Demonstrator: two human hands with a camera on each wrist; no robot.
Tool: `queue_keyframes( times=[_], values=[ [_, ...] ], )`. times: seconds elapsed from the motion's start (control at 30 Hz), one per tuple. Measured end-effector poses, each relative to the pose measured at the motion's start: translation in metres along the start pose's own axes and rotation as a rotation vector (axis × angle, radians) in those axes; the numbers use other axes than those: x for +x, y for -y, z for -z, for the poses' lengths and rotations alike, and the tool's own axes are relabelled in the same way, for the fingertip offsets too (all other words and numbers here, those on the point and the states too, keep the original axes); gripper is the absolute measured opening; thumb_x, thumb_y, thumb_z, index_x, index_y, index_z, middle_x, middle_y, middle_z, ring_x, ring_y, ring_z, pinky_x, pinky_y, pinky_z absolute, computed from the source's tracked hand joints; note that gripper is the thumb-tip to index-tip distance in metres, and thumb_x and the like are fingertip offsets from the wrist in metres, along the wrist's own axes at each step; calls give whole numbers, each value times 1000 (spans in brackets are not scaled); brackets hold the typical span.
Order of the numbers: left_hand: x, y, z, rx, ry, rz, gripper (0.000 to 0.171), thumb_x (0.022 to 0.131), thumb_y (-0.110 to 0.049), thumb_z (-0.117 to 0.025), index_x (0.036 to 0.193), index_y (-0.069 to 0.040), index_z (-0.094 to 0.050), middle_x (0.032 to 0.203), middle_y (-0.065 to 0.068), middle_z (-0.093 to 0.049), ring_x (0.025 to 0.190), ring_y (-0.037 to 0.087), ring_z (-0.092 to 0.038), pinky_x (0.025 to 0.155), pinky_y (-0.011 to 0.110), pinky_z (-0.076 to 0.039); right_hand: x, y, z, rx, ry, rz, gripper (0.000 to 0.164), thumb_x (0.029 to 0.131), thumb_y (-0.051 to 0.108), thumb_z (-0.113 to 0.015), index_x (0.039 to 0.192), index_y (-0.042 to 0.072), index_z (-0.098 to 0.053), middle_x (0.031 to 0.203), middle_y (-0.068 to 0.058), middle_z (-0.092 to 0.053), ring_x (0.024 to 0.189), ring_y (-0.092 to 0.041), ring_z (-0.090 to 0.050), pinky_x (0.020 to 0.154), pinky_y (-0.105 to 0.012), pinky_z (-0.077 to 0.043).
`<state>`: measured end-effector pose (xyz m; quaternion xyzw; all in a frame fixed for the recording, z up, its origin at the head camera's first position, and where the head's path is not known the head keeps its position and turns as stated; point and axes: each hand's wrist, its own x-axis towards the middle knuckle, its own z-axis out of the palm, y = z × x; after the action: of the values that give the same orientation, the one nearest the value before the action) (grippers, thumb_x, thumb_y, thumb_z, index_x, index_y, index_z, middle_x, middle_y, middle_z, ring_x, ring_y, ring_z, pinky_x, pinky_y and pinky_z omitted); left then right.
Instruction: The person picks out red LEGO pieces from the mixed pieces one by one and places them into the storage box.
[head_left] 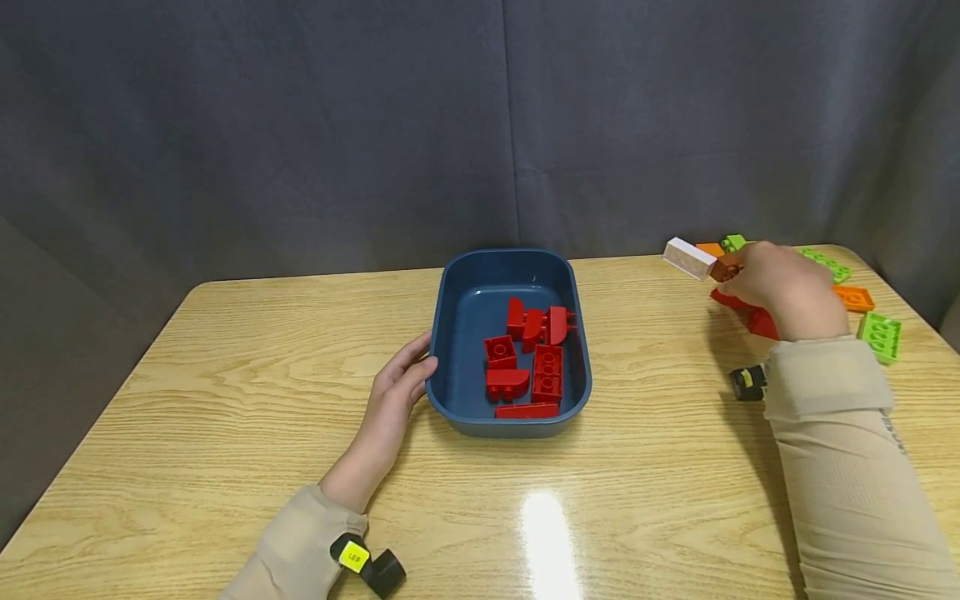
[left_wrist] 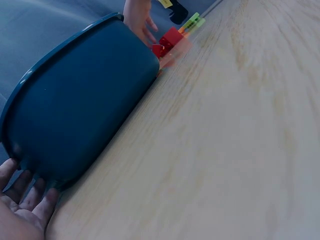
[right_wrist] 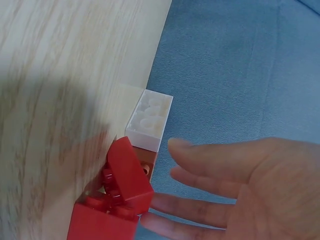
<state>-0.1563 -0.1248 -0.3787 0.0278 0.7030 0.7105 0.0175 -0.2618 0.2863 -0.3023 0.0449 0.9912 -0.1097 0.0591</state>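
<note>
A deep blue bin (head_left: 459,287) holds several red toy bricks (head_left: 547,375). My left hand (head_left: 393,383) rests against the bin's left side, thumb by the rim; in the left wrist view its fingers (left_wrist: 34,195) are spread along the outer wall. At the far right, my right hand (head_left: 787,279) is over a cluster of bricks. The right wrist view shows its fingers extended, tips right at a tilted red brick (right_wrist: 129,167). Below that lies another red brick (right_wrist: 100,222). A clear brick (right_wrist: 150,117) and a brown brick (right_wrist: 146,159) lie beside them.
Around my right hand are green bricks (head_left: 881,336) and an orange brick (head_left: 855,298). A grey curtain (head_left: 360,142) hangs behind the wooden table (head_left: 262,367). The clear brick sits close to the table's back edge.
</note>
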Motion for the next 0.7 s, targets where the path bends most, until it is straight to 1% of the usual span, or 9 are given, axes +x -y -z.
queue_keyframes(
  times=[0.43, 0.57, 0.7],
  values=[
    [0, -1, 0, -4, -7, 5, 46, 95, -19, -45, 140, -10, -43, 145, 9, -44, 123, 20, -47, 110, 43, -35, -1, 0, -1, 1, -6, -29, 48, 80, 23, -61, 123, 1, -57, 107, -36, -52, 88, -48, -45, 78, -68, -40],
    [0, -1, 0, -5, -4, 6, 47, 95, -19, -45, 141, -10, -42, 145, 9, -44, 123, 20, -47, 110, 43, -35, -1, -1, -2, -3, -3, -46, 49, 79, 22, -61, 123, 0, -56, 105, -36, -51, 88, -48, -44, 78, -67, -40],
    [0, -1, 1, -1, -1, 5, 47, 95, -20, -45, 141, -10, -42, 145, 9, -44, 123, 21, -47, 110, 42, -35, 1, -2, -4, -4, 11, -59, 45, 79, 22, -62, 117, -2, -58, 103, -34, -53, 89, -47, -44, 79, -66, -40]
  ],
)
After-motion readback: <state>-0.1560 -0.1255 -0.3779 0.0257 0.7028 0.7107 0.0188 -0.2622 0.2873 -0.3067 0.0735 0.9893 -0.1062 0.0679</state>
